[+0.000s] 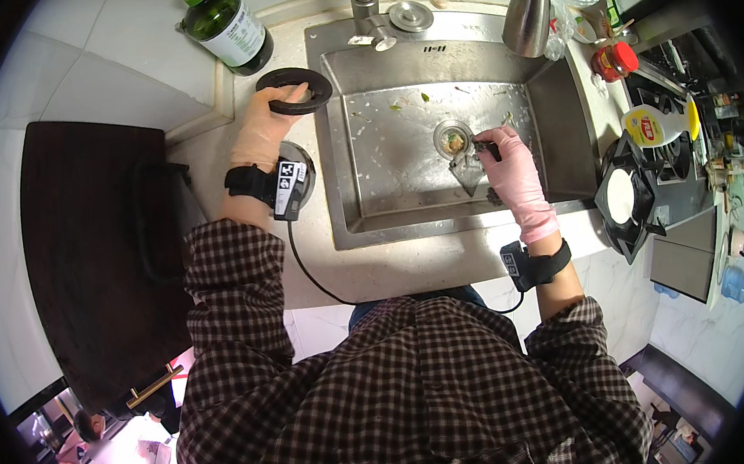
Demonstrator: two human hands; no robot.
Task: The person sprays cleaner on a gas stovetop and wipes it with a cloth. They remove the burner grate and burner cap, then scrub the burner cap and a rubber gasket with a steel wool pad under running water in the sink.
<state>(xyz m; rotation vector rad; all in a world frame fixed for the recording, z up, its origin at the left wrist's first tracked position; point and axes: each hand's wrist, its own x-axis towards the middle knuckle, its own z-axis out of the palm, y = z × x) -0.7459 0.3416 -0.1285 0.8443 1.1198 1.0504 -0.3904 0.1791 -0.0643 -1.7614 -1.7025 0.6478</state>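
My left hand (264, 126), in a thin pale glove, grips a black ring (321, 93) at the left rim of the sink, with fingers reaching into its opening. A round metal piece (305, 156) lies on the counter, partly under my left wrist. My right hand (513, 170), in a pink glove, pinches a small dark thing (486, 149), perhaps a metal scourer, just right of the drain (438, 140). Food scraps (453, 141) lie in the drain. A dark triangular patch (468, 175), perhaps a shadow, shows below it on the floor of the steel sink (392, 153).
A green pump bottle (228, 32) stands behind my left hand. The faucet (366, 9) and a metal drain cover (411, 16) are at the back. To the right are a red-lidded jar (614, 62), a yellow-capped bottle (656, 125) and a black pan support (629, 207).
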